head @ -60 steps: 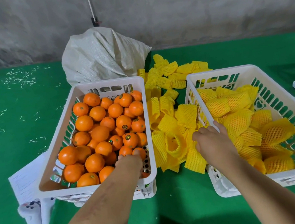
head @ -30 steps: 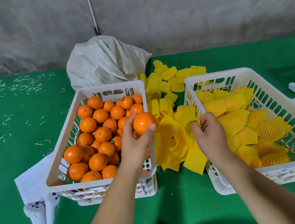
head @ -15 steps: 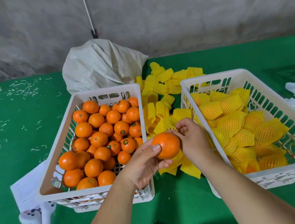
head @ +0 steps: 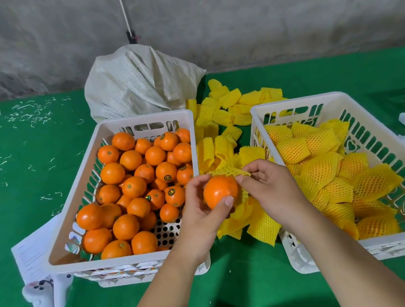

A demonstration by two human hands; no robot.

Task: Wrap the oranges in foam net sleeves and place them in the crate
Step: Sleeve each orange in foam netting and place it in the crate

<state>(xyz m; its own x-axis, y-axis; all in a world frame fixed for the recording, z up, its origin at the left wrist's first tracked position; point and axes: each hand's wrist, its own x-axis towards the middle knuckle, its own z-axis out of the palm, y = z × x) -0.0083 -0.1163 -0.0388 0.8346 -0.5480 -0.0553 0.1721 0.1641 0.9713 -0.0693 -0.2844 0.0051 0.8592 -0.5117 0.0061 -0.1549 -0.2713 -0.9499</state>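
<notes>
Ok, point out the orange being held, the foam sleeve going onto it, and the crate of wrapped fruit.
held orange (head: 220, 190), head view, front skin.
foam sleeve (head: 228, 171), head view, stretched top edge.
right crate (head: 395, 238), head view, near rim.

Bare forearms, seemingly no sleeves, short-nailed fingers (head: 228, 200).

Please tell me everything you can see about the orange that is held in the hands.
The orange is round, smooth and glossy, bright orange, with no sticker visible. The left hand grips it from below and the side, thumb across its front. A yellow foam net sleeve, pinched by the right hand, is stretched over its far side, so it is only partly covered. It is held above the gap between the two crates.
</notes>
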